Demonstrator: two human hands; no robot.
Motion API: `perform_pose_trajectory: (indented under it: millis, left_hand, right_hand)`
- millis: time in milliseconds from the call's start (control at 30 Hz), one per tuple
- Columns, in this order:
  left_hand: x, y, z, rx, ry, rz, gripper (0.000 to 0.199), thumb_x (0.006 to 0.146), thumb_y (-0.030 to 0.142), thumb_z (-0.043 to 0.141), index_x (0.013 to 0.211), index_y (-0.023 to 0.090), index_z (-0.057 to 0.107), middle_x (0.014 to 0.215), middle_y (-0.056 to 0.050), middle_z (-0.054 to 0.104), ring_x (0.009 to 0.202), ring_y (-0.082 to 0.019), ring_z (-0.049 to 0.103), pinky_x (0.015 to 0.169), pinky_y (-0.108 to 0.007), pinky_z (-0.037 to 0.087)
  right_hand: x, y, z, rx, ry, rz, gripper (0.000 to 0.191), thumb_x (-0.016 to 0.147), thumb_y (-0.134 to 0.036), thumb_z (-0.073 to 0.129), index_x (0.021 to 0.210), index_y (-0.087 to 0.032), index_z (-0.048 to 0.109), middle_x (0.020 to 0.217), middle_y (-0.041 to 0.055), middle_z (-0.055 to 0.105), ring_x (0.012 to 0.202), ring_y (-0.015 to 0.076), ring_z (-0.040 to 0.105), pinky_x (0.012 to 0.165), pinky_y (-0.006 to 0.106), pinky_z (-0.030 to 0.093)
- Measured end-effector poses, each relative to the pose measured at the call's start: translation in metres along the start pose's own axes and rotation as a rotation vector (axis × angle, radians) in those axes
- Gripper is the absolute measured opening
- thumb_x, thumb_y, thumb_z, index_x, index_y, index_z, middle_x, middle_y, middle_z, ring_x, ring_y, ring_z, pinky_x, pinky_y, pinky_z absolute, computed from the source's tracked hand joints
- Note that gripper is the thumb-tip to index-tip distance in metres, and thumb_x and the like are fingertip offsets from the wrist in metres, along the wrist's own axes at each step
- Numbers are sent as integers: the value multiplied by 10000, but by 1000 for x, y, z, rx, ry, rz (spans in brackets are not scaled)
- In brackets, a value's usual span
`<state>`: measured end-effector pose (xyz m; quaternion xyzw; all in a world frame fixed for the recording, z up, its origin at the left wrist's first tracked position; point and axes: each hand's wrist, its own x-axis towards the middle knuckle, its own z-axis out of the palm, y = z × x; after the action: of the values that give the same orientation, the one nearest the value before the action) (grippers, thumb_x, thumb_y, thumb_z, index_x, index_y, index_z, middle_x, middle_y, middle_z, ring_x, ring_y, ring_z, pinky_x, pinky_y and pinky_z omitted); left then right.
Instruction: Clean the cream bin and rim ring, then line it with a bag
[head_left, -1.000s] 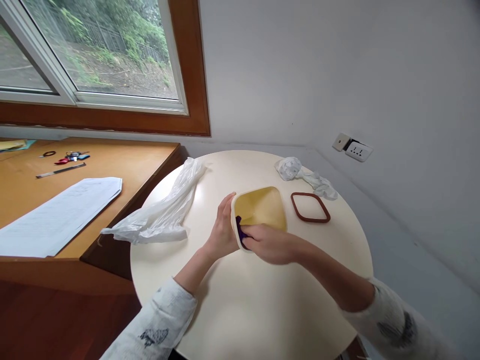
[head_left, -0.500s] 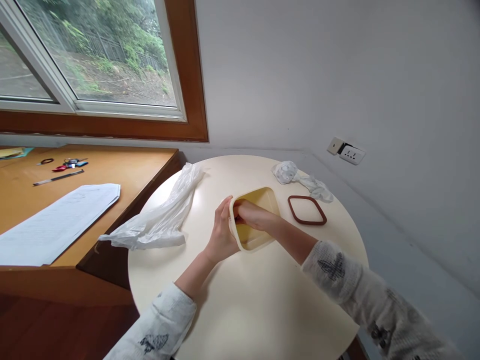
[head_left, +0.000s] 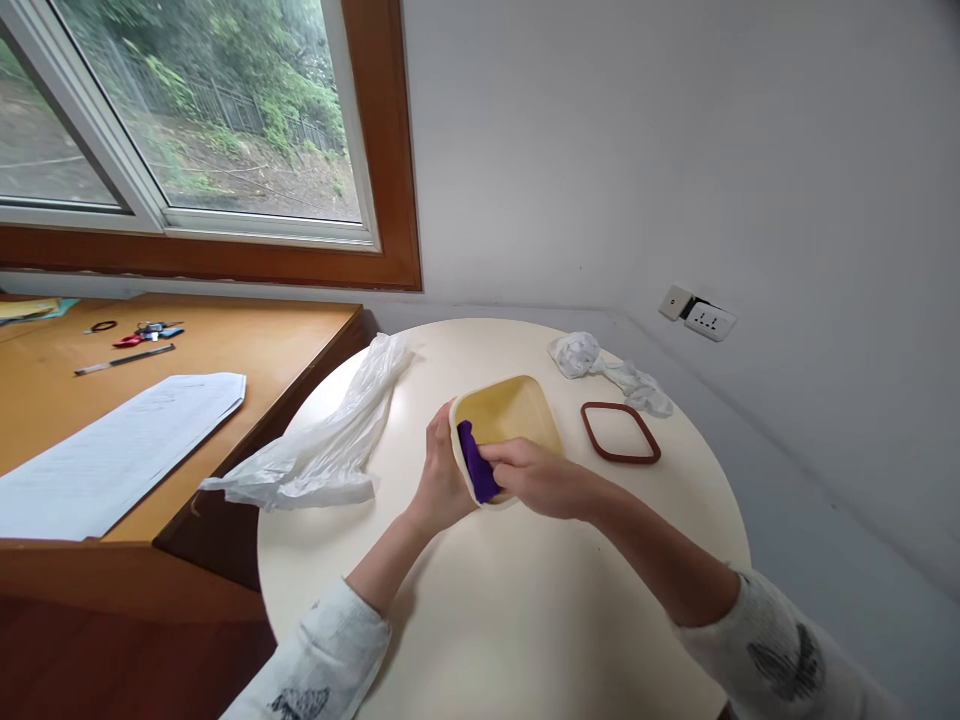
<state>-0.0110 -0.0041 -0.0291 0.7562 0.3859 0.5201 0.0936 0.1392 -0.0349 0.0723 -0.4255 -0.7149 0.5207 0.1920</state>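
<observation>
Purple cloth (head_left: 475, 465) lay inside the yellow box (head_left: 517, 408), against its left wall, long axis running far to near. I recorded the right hand (head_left: 551, 483) immediately right of it, grip clamped on it; the left hand (head_left: 439, 478) gripped the box from outside.

The scene is softly lit by daylight admitted through the window (head_left: 240, 110) at the far left. Pale glare is cast on the left of the round table (head_left: 510, 620), while its near part is dulled by broad, blurred shadows. The wall (head_left: 825, 200) is greyed towards the right. The right sleeve (head_left: 780, 650) is stretched near the edge, and the yellow container (head_left: 510, 405) is rendered fairly sharply.
</observation>
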Motion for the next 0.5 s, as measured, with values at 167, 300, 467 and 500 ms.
perform_pose_trajectory:
  millis: [167,300,467,500]
  left_hand:
    - [-1,0,3,-67,-28,37,1124,530,380,755,1387,261,37,1311,-154,274,1206,-327,332,946,-514,378]
    - [-2,1,7,-40,-19,122,1108,542,380,749,1395,248,54,1346,-160,250,1246,-344,281,964,-530,363]
    - [0,3,7,-21,10,112,1085,527,375,762,1383,197,119,1332,-182,284,1236,-344,318,952,-502,390]
    - [0,4,7,-15,16,112,1070,528,368,764,1376,187,139,1328,-185,293,1235,-342,324,953,-495,392]
  right_hand:
    - [44,14,0,135,-46,189,67,655,-135,459,614,-182,484,578,-20,457,570,116,426,536,255,338]
    - [77,24,8,442,65,259,74,685,-201,524,618,-209,492,535,-22,434,592,141,451,564,289,403]
    - [100,32,7,790,193,249,131,661,-208,564,578,-209,462,514,-21,422,631,163,482,599,333,445]
    - [102,32,6,813,220,227,140,666,-188,539,563,-209,446,510,-23,416,635,161,488,610,331,450]
